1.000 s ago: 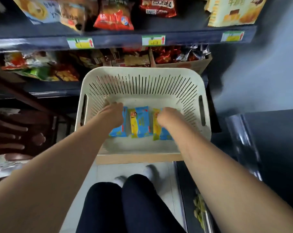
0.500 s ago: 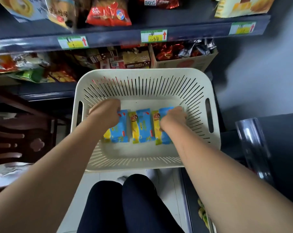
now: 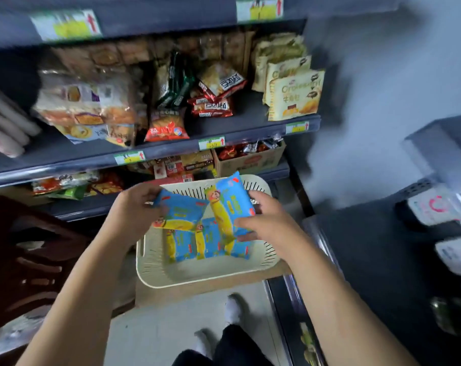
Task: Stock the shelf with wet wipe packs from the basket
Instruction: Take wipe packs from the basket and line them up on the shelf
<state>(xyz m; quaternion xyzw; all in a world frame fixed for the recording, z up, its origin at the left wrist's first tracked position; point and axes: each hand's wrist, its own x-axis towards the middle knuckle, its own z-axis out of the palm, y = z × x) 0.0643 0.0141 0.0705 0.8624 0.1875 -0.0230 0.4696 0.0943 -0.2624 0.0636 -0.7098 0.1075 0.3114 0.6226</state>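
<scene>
Two bare hands each grip one blue-and-yellow wet wipe pack above the cream slotted plastic basket (image 3: 155,262): the left hand (image 3: 134,207) grasps a tilted left pack (image 3: 183,212), the right hand (image 3: 266,220) pinches a more upright right pack (image 3: 230,204). About three more packs (image 3: 195,244) lie in the basket below. On the dark shelf (image 3: 171,149), cream bags (image 3: 295,99) read "Croissant"; their other writing is too blurred to read.

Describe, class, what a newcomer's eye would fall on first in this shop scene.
First, the two bright blue-and-yellow wet wipe packs raised over the cream basket at centre: the left hand holds one pack, the right hand another. More packs lie in the basket below. Behind, dark shelves are crowded with snack bags.
</scene>
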